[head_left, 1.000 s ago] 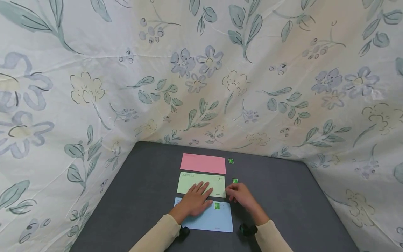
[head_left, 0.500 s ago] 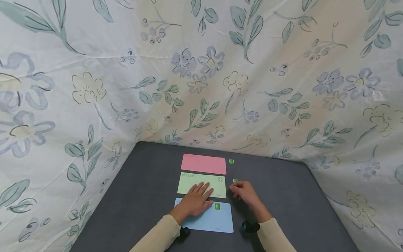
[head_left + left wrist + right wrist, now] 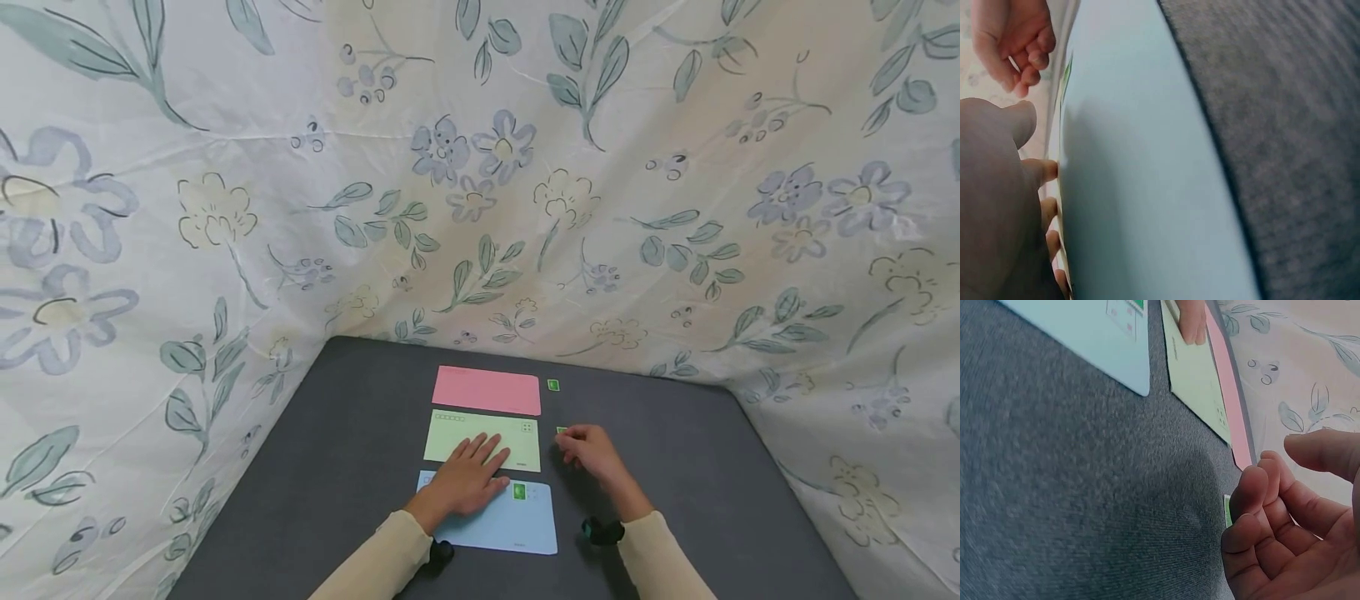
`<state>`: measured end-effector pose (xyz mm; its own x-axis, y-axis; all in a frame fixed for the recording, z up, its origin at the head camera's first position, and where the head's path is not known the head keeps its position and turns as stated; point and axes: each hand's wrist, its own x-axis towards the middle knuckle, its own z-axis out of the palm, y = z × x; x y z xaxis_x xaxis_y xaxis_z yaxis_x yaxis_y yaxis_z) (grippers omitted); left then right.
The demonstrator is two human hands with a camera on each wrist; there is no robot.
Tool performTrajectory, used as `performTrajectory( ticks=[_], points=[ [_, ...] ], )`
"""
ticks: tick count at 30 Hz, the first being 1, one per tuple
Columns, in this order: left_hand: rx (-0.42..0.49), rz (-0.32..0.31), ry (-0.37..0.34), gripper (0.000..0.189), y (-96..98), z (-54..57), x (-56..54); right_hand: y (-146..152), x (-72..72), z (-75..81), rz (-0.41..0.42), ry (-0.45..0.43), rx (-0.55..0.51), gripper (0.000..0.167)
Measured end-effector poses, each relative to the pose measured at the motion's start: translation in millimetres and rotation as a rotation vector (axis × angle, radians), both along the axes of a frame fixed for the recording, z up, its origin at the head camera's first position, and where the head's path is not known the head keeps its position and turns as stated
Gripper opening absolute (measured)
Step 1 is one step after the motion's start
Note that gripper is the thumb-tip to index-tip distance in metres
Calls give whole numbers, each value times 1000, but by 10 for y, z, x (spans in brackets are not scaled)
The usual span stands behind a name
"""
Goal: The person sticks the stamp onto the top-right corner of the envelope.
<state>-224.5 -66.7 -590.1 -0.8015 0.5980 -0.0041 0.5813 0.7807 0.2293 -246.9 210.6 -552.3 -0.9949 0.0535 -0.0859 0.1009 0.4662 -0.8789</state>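
One left hand [image 3: 463, 482] rests, gripping nothing, fingers spread on a green envelope [image 3: 491, 423]; to the right, one right hand [image 3: 590, 452], loosely curled, empty, beside a stamp [image 3: 1228, 511].

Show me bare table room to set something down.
Free: the dark table left of the green envelope and right of the right hand. Crowded: the middle, where pink envelope, blue envelope, left hand and loose stamps cluster.
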Motion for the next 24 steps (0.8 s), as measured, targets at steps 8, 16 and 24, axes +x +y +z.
performTrajectory(
  ticks=[8, 16, 24],
  points=[
    [-1, 3, -4, 63, -9, 5, 8, 39, -60, 16, 2, 3, 7, 18],
    [-6, 10, 5, 63, -10, 9, -4, 86, -92, -11, -1, 3, 15, 20],
    [12, -4, -4, 63, -21, 18, 16, 120, -100, -7, -2, -11, 5, 23]
  ],
)
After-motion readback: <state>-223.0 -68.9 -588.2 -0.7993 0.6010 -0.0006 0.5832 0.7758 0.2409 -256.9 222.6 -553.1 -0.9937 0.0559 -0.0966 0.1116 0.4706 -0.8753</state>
